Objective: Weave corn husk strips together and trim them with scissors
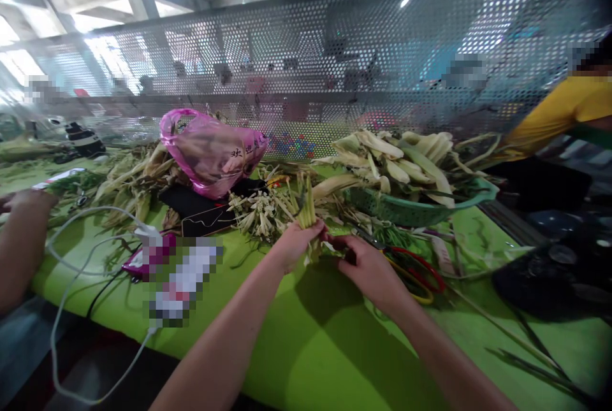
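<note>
Here, the left hand [297,247] clasps a pale plant bundle [308,208] dead centre; whether the right hand [370,267], at its four o'clock, grips anything I can't tell. Scissors [423,260] lie past it; farther, green basket [415,212] at two, pink bag [215,159] at ten.

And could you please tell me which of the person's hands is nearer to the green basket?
Right. The right hand is on the near side of the green basket, toward its left end; the left hand is farther left, holding a bundle of plant strips.
</note>
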Action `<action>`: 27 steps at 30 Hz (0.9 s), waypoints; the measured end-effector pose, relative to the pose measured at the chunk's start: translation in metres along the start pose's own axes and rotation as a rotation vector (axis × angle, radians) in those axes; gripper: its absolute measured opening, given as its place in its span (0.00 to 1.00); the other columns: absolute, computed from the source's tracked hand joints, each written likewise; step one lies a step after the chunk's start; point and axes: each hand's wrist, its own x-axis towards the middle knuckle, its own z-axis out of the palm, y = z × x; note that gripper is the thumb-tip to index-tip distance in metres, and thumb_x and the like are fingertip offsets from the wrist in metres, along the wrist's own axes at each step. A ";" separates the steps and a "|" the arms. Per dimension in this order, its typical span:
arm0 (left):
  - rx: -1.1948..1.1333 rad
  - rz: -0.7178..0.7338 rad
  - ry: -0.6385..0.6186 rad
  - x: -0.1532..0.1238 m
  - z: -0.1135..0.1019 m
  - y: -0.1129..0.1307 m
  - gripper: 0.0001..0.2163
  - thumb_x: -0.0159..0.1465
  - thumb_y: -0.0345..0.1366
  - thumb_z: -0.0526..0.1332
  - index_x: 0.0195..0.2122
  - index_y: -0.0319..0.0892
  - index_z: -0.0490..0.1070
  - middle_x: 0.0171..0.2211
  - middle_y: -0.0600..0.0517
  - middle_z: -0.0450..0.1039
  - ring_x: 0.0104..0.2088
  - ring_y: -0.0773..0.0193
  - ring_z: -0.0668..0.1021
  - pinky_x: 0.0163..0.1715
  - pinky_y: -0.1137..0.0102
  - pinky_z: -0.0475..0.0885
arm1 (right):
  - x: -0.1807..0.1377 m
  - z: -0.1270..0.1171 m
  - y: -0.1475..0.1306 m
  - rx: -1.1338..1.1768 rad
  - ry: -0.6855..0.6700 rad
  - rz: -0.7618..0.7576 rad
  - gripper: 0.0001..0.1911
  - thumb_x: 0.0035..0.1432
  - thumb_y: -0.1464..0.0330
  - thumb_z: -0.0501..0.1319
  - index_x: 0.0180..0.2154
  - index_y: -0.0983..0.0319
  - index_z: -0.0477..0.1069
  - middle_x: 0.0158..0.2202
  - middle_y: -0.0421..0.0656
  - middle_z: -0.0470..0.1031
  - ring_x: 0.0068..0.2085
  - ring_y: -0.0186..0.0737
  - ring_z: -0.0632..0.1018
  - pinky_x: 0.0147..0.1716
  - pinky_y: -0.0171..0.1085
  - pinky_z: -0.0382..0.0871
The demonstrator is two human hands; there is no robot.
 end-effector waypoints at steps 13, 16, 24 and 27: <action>0.367 -0.053 -0.275 -0.014 0.019 -0.009 0.10 0.55 0.41 0.64 0.32 0.40 0.71 0.20 0.58 0.60 0.23 0.71 0.62 0.28 0.73 0.62 | -0.007 -0.017 -0.025 0.836 0.110 0.092 0.18 0.49 0.59 0.67 0.43 0.58 0.74 0.39 0.43 0.77 0.41 0.42 0.76 0.45 0.40 0.69; 0.467 0.003 -0.318 -0.014 0.020 -0.010 0.11 0.56 0.39 0.64 0.37 0.40 0.73 0.26 0.55 0.67 0.28 0.70 0.65 0.33 0.73 0.63 | -0.006 -0.019 -0.023 0.852 0.219 0.123 0.16 0.47 0.59 0.69 0.38 0.59 0.75 0.34 0.42 0.77 0.35 0.39 0.76 0.36 0.37 0.70; 0.334 0.003 -0.158 -0.006 -0.002 0.016 0.18 0.61 0.48 0.57 0.44 0.40 0.73 0.36 0.46 0.75 0.36 0.62 0.76 0.39 0.69 0.68 | 0.001 -0.034 -0.005 0.807 0.506 0.167 0.13 0.45 0.60 0.70 0.31 0.61 0.77 0.25 0.39 0.73 0.25 0.33 0.69 0.24 0.33 0.62; 0.391 0.080 0.210 0.003 -0.019 0.023 0.22 0.60 0.46 0.58 0.53 0.40 0.66 0.37 0.45 0.75 0.32 0.61 0.76 0.38 0.65 0.69 | 0.001 -0.040 -0.003 0.785 0.515 0.158 0.13 0.46 0.60 0.68 0.32 0.61 0.77 0.25 0.39 0.73 0.24 0.33 0.68 0.23 0.33 0.60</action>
